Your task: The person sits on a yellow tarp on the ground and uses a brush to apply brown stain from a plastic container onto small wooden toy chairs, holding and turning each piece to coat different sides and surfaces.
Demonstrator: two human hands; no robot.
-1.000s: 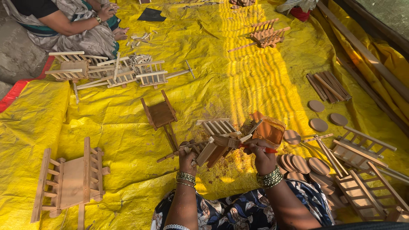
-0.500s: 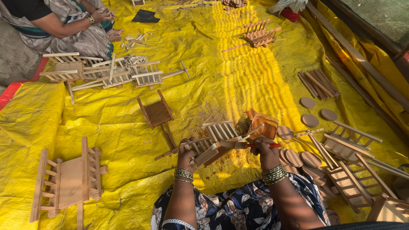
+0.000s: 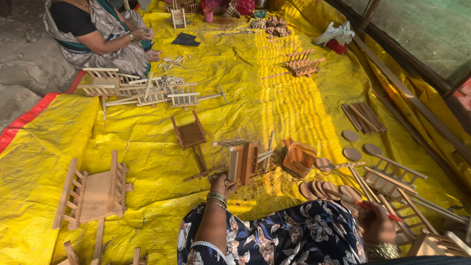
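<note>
Right hand [image 3: 375, 222]: low at the near right, over the floral lap; its grip is pinched on a thin red stick [image 3: 380, 211] — well apart from the frame.
Left hand [image 3: 222, 183]: fingers curled shut around the near end of a small wooden cart frame [image 3: 245, 159].
Cart frame: stands tilted on the yellow tarp [image 3: 274, 103], just ahead of the lap, roughly mid-width and toward the near edge; its long shaft runs left along the tarp.
Small basket [image 3: 299, 158]: just right of the frame, open side up.
Wooden discs [image 3: 324, 189]: a row lies near the basket, toward the right hand; more single discs sit farther right.
Finished frames [image 3: 392, 176]: slatted pieces stacked at the near right edge.
Flat ladder-sided piece [image 3: 93, 191]: lies alone at the near left.
Small brown seat piece [image 3: 189, 133]: beyond the held frame, mid-tarp.
Slat assemblies [image 3: 142, 91]: a cluster at the far left — in front of a seated person [image 3: 93, 34].
Stick bundle [image 3: 363, 117]: right side, mid-distance.
</note>
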